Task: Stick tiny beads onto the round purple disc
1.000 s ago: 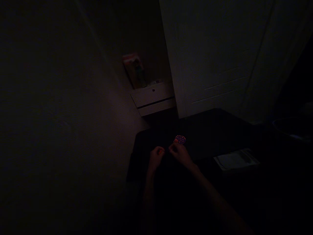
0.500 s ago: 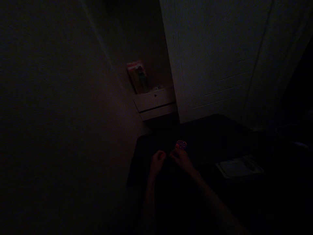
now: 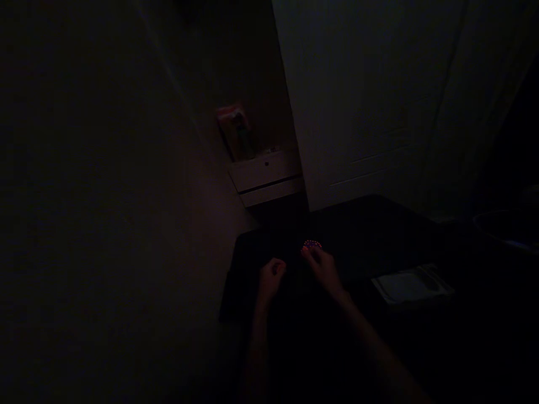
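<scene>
The scene is very dark. My left hand point(image 3: 270, 276) is above the black tabletop point(image 3: 362, 224), its fingers curled into a pinch. What it holds, if anything, is lost in the dark. To its right, my right hand point(image 3: 325, 269) reaches over a small round thing ringed with glowing pink and purple dots point(image 3: 312, 244) and hides its lower part. The right fingertips are drawn together at its near left edge. Whether they grip it or something small on it, I cannot make out.
A flat pale packet or booklet point(image 3: 412, 285) lies to the right. Behind the table stand a pale drawer unit point(image 3: 267, 171), with a red-and-white topped packet point(image 3: 233, 132) on it, and a large pale door or panel point(image 3: 357, 101). A wall point(image 3: 126, 196) runs along the left.
My right hand has moved away from the left hand, rightward onto the dotted round thing, covering more of it. My left hand stays nearly still. The picture has grown slightly darker.
</scene>
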`<state>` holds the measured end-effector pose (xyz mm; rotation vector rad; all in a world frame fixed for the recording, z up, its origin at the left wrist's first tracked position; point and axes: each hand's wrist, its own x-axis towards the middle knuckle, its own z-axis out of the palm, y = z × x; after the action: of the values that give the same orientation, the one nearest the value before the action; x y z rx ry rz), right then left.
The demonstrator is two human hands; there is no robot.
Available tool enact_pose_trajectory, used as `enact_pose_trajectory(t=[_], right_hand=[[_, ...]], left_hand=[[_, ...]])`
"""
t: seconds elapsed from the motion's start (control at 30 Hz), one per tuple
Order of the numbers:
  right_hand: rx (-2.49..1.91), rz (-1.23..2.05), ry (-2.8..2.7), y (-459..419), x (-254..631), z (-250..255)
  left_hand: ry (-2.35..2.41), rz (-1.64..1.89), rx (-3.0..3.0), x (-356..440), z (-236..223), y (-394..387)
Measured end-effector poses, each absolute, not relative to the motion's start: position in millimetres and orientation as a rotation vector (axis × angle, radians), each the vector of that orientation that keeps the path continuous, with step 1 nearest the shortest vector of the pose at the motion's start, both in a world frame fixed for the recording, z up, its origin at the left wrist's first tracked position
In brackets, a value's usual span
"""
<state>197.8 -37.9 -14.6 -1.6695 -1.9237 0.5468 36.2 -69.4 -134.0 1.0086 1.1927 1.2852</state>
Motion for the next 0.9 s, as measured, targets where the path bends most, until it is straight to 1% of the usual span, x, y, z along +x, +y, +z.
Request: enact_pose_trajectory(t=[0.07,0.13,0.2,0.57,0.9], right_hand=[[-1.644,0.517,-1.919,-33.5,209.1,-4.9],[-1.660,0.342,-1.947,-27.8,222.9,2.1],[-1.677,0.266,-1.981,-22.3,235.9,3.8],[-1.778,0.399,-2.126,-15.3,250.9,-16.8],[-1.922,0.198,-2.342,-16.1,246.8,-11.6]], left_hand=[[1.184,1.291,1.000,36.2,-136.7,-69.9],[1.175,1.296,0.988,36.2,-139.7,-70.2],[1.175,1.300,0.982,36.3,-142.3,-70.4],[1.169,1.293,0.989,38.2,-147.2,-68.1],[1.164,1.271,0.978,36.7,-143.7,-68.3]])
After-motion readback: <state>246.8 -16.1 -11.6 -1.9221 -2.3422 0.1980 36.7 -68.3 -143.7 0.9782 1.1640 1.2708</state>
